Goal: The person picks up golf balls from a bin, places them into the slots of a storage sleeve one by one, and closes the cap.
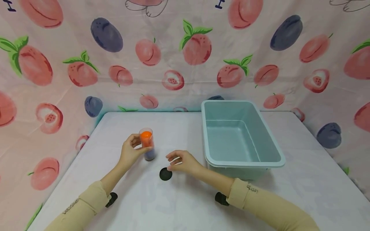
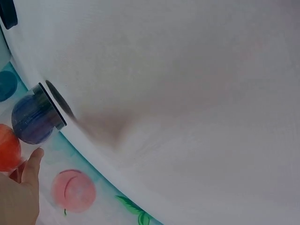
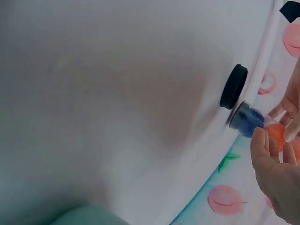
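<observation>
In the head view my left hand [image 1: 131,152] grips an upright clear plastic canister [image 1: 153,141] left of the table's middle, thumb on the near side. Bright orange fills its upper part; a dark blue ball [image 2: 33,119] sits at the bottom, with an orange ball [image 2: 8,147] beside it in the left wrist view. The canister's base appears slightly above its shadow. My right hand [image 1: 185,163], fingers loosely bent and holding nothing, hovers right of the canister. Below its fingertips a round black lid [image 1: 165,174] lies on the table, apart from the hand in the right wrist view [image 3: 233,86].
A light teal plastic bin [image 1: 206,141] stands right of the right hand, close to that forearm. White cloth covers the table [image 1: 179,205]. A fruit-printed curtain [image 1: 173,48] hangs behind and along the sides. Black devices [image 1: 221,199] are worn at both wrists.
</observation>
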A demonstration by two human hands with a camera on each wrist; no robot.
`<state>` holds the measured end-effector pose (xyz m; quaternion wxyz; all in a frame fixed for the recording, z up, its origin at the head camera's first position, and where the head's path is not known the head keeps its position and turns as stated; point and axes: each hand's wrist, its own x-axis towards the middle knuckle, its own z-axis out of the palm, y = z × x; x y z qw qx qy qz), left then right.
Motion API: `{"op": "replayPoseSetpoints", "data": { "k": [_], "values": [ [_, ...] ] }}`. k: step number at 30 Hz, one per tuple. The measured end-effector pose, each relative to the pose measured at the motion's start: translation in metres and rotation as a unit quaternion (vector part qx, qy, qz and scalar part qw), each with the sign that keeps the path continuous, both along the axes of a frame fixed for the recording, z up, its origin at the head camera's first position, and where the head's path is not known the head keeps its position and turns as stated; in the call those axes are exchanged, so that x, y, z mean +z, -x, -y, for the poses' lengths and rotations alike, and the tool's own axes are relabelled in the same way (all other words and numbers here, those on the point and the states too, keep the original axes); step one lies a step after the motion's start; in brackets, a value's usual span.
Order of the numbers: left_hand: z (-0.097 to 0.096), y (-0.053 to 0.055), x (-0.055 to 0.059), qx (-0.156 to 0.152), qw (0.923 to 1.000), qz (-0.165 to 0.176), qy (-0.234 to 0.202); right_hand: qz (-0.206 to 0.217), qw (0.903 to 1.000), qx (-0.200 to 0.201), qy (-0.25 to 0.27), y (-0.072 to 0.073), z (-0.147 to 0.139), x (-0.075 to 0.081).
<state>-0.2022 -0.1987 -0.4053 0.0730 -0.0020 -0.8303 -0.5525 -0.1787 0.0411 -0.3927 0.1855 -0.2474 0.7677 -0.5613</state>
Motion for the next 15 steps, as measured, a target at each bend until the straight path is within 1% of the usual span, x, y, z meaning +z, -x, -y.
{"op": "replayPoseSetpoints", "data": {
  "k": [4, 8, 15],
  "values": [
    [0.004, -0.001, -0.002, 0.003, 1.0000, 0.001, 0.000, -0.003, 0.9995, 0.009, -0.029, 0.000, 0.006, -0.008],
    [0.009, -0.002, -0.004, 0.011, 0.9999, 0.001, -0.007, -0.009, 0.9985, 0.025, -0.048, -0.001, 0.011, -0.012],
    [0.014, 0.000, -0.005, 0.006, 0.9996, 0.001, -0.028, -0.043, 0.9938, 0.021, -0.100, 0.004, 0.014, -0.017]
  ]
}}
